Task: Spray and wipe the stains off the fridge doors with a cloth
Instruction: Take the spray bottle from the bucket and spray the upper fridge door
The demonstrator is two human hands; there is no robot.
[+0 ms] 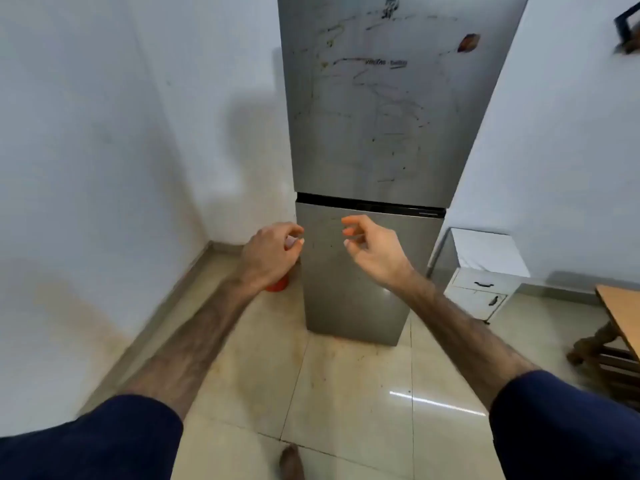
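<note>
A tall grey fridge stands ahead in a corner. Its upper door (pixel 374 109) is streaked with dark and yellowish scribbles and has a brown smear near its right edge. The lower door (pixel 349 292) shows only a few small specks. My left hand (pixel 272 252) hovers at the lower door's left edge with curled fingers and holds nothing. Beside it, my right hand (pixel 372 249) is raised in front of the lower door, fingers apart and empty. A red object (pixel 277 285) sits on the floor by the fridge's left side, mostly hidden by my left hand. No cloth is in view.
White walls close in on both sides of the fridge. A small white cabinet (pixel 481 275) with two drawers stands right of the fridge. A wooden table (pixel 620 317) pokes in at the right edge. The floor is glossy beige tile, and my foot (pixel 292 462) shows at the bottom.
</note>
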